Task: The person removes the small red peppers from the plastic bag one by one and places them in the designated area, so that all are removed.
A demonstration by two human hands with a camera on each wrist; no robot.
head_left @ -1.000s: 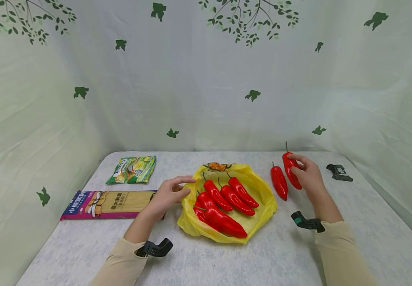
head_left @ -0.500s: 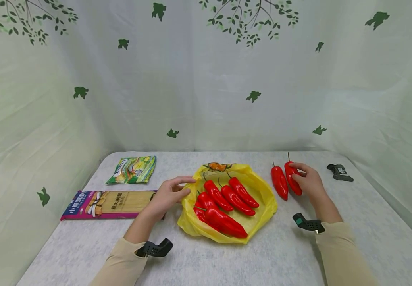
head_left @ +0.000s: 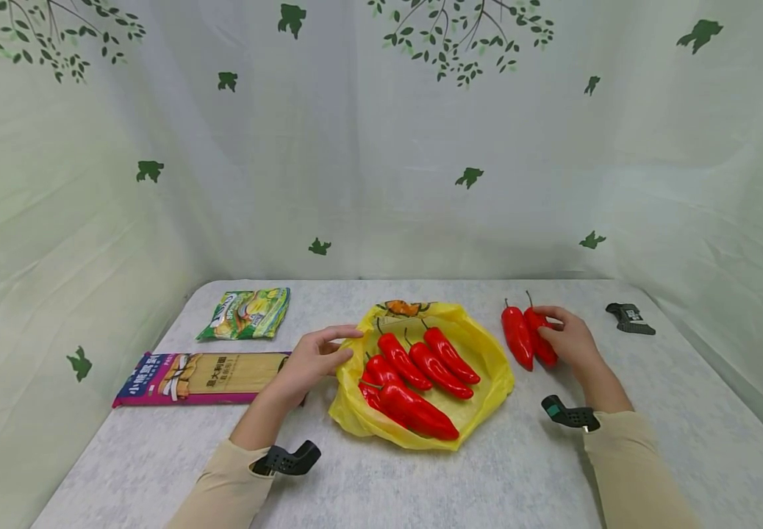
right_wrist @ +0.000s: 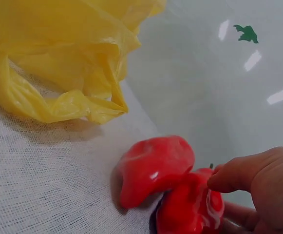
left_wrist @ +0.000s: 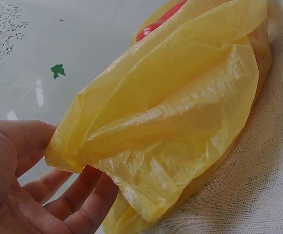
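In the head view, my left hand [head_left: 312,361] pinches the left rim of a yellow plastic bag [head_left: 497,389]. Up close in the left wrist view, the bag's edge [left_wrist: 66,151] lies between thumb and fingers. Several glossy red chili peppers [head_left: 421,415] lie inside the open bag. To the right of it, my right hand [head_left: 573,338] holds another red chili pepper [right_wrist: 185,207] by its side, thumb toward the camera in the right wrist view. This pepper touches a second loose one [head_left: 517,338] on its left; both lie on the table, stems pointing away.
A pack of spaghetti [head_left: 203,378] lies left of the bag, partly behind my left hand. Farther back is a green snack packet [head_left: 245,314]. A small black packet [head_left: 629,319] sits at the far right. Pale leaf-printed curtains [head_left: 381,147] border the table [head_left: 355,492].
My right hand has lowered the chili pepper toward me and slightly left, until it rests against the other loose one. The left hand has stayed at the bag's rim.
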